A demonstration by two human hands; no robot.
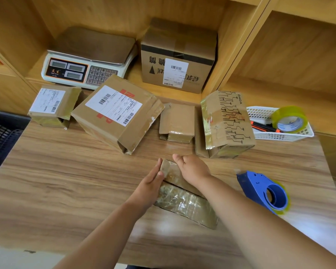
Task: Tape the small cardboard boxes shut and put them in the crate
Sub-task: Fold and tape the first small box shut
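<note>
Head view: wood table [66,171], dark crate [2,133] off its left edge, cardboard boxes [116,111] lined up along the far side. Flat tape-wrapped box [184,202] lies near centre on the table, outside the crate. Blue tape dispenser [264,191] sits right of it, apart. Left hand [149,183] is straight-fingered, pressing the box's far end flap. Right hand [192,169] is palm-down on the box top, thumb out; fingers hidden, can't tell grip.

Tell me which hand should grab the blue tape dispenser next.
Right. The tape dispenser lies on the table right of the box, on the same side as the right hand. The left hand presses flat fingers against the box's left end and would likely have to cross over.
</note>
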